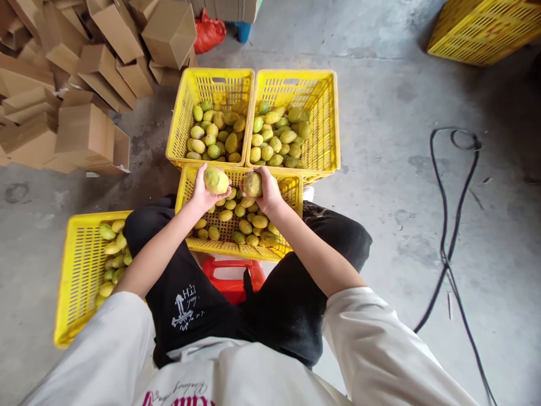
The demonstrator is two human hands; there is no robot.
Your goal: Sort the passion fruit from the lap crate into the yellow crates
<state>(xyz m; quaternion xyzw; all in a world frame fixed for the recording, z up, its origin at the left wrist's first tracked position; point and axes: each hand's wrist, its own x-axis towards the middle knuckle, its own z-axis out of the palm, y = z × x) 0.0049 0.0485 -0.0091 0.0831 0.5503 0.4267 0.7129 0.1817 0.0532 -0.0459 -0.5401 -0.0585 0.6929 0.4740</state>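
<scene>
My left hand [202,194] holds a yellow-green mango [216,180], its fingers under and around the fruit. Close beside it, my right hand [269,192] grips a duller, brownish mango [252,184] with dark marks on the skin. Both hands are above the near yellow crate [298,197], which stands between my knees. Loose mangoes [225,215] lie on the bottom of that crate, partly hidden by my hands and forearms.
Beyond it stand a left yellow crate [180,115] and a right yellow crate [336,121], both holding mangoes. Another mango crate [80,270] sits by my left leg. Cardboard boxes [87,132] are piled at upper left. A black cable [446,225] lies on the floor at right.
</scene>
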